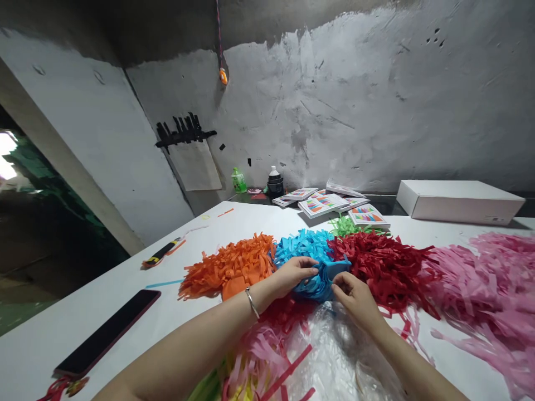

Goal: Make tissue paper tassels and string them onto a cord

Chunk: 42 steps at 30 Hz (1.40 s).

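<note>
- Fingers of the left hand [295, 273] are curled down over the near edge of the blue bundle of fringed tissue-paper strips [307, 256], with the thumb tucked underneath, so a thin fold of blue paper is pinched rather than gripped hard.
- Fingers of the right hand [355, 295] are drawn together at their tips on the right corner of the same blue fold, where a flat, uncut band of paper can be seen; the pinch is nearly closed, with only paper between thumb and forefinger.
- Between the two hands the blue bundle is stretched slightly, its fringed part fanning away from the person towards the wall.
- It is judged to be very light, limp and easily torn; the cut strips would crumple or rip if pulled, so the uncut band along the folded edge is taken as the sound place to hold.
- On the white table [33, 345] the blue bundle lies between an orange fringed paper bundle [229, 267] on the left and a red fringed paper bundle [376, 262] on the right, touching both.
- Crinkled clear plastic film [334, 356] is spread just below the hands, and pink paper fringe [489, 284] is heaped well to the right.
- A silver bangle [252, 302] is worn on the left wrist.
</note>
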{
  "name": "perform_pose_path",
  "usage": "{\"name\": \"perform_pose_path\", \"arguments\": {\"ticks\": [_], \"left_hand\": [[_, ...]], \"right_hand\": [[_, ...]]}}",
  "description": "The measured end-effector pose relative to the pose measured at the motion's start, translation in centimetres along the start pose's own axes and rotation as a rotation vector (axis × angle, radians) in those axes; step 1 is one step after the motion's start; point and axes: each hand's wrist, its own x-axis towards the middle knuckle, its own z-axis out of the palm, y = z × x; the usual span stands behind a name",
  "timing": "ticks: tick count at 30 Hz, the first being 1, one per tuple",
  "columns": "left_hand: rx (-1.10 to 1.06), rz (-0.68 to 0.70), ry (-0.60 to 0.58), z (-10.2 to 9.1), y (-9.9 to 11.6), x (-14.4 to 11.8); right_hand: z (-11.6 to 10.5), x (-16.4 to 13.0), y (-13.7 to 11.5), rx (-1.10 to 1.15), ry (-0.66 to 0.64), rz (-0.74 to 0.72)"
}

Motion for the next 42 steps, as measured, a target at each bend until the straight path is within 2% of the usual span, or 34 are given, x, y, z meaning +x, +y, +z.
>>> {"name": "perform_pose_path", "arguments": {"ticks": [8, 11, 15, 18, 22, 25, 33, 42], "left_hand": [[0.128, 0.080, 0.021, -0.6, -0.3, 0.3], [0.251, 0.151, 0.024, -0.5, 0.1, 0.1], [0.476, 0.282, 0.039, 0.6, 1.1, -0.5], [0.632, 0.392, 0.076, 1.6, 1.6, -0.8], [0.786, 0.481, 0.117, 2.1, 1.8, -0.7], [0.870, 0.509, 0.123, 2.1, 1.8, -0.7], [1.030, 0.563, 0.080, 2.6, 1.7, -1.1], [1.158, 0.616, 0.056, 1.6, 1.2, -1.3]], "right_hand": [[-0.4, -0.2, -0.5, 0.189, 0.046, 0.032], [-0.6, -0.1, -0.6, 0.228, 0.057, 0.053], [-0.5, 0.0, -0.9, 0.212, 0.053, 0.055], [-0.7, 0.0, -1.0, 0.142, 0.067, 0.039], [-1.5, -0.1, -1.2, -0.022, 0.158, 0.023], [-1.5, -0.3, -1.6, -0.142, 0.166, -0.038], [0.3, 0.0, -1.8, -0.439, 0.170, -0.160], [-1.9, 0.1, -1.1, -0.498, 0.180, -0.188]]}}
